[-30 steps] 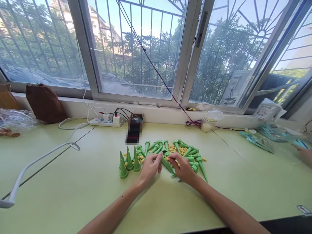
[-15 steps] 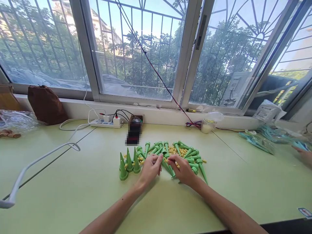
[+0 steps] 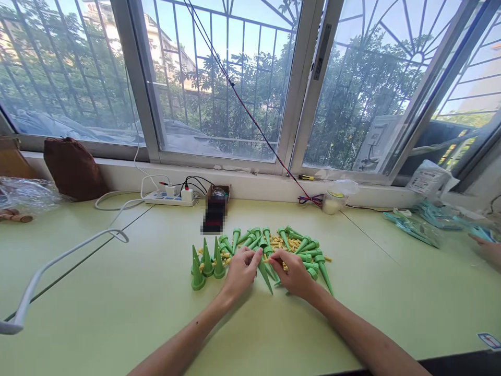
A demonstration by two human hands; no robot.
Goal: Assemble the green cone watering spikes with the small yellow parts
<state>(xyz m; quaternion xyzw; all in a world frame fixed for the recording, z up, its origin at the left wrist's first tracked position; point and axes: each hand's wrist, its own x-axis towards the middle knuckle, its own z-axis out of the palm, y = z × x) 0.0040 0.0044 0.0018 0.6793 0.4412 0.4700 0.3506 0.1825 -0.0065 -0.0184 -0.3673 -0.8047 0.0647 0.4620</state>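
Observation:
My left hand (image 3: 242, 269) is closed around the upper end of a green plastic watering spike (image 3: 265, 279), whose point slants down toward the table. Between the thumb and fingertips of my right hand (image 3: 291, 269) is a small yellow plug (image 3: 266, 260), close beside the spike's upper part. My fingers partly hide where the two pieces meet, so I cannot tell if they touch. Several capped green spikes (image 3: 324, 272) lie fanned out behind and to the right, around a heap of small yellow plugs (image 3: 278, 243). Left of my left hand, several spikes (image 3: 198, 277) stand points up.
A power strip (image 3: 170, 198) with plugged-in chargers and a small box (image 3: 219, 194) sit near the window. A white cable arm (image 3: 66, 256) crosses the left side. A jar (image 3: 334, 202) stands at the back. Another person's hand (image 3: 487, 248) shows at the right edge beside plastic bags (image 3: 415, 227).
The green spike in my left hand has tilted, and its point now shows below my fingers. My right hand has shifted very slightly with the yellow plug.

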